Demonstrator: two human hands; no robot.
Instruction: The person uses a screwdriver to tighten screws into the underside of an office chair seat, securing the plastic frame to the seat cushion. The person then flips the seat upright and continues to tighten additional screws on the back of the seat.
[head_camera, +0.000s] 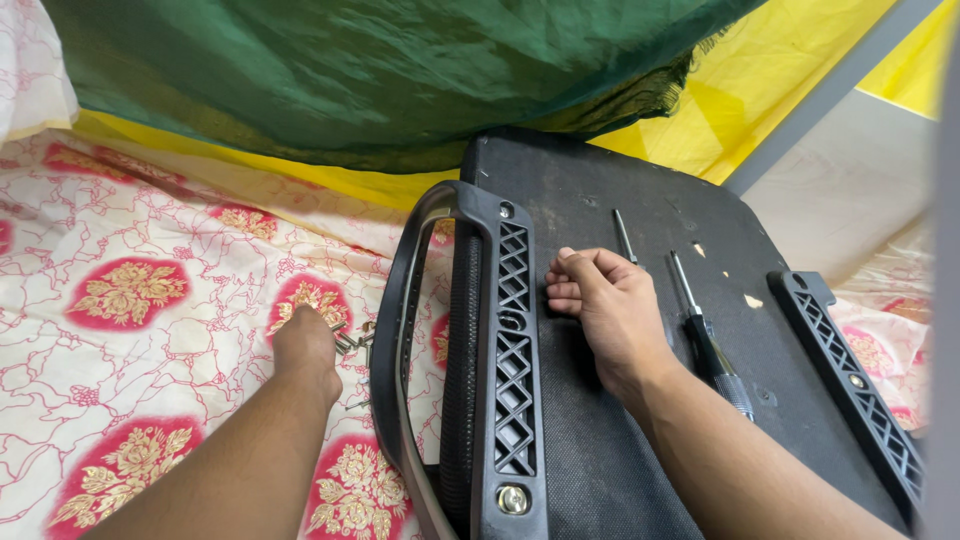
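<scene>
Metal screws (350, 343) apparently touch left hand (305, 345) fingertips.

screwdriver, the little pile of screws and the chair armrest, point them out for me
screwdriver (712, 352), head view, on its black handle.
screws (347, 343), head view, on the loose pile at the left hand's fingertips.
armrest (514, 350), head view, on its lattice bracket.
</scene>
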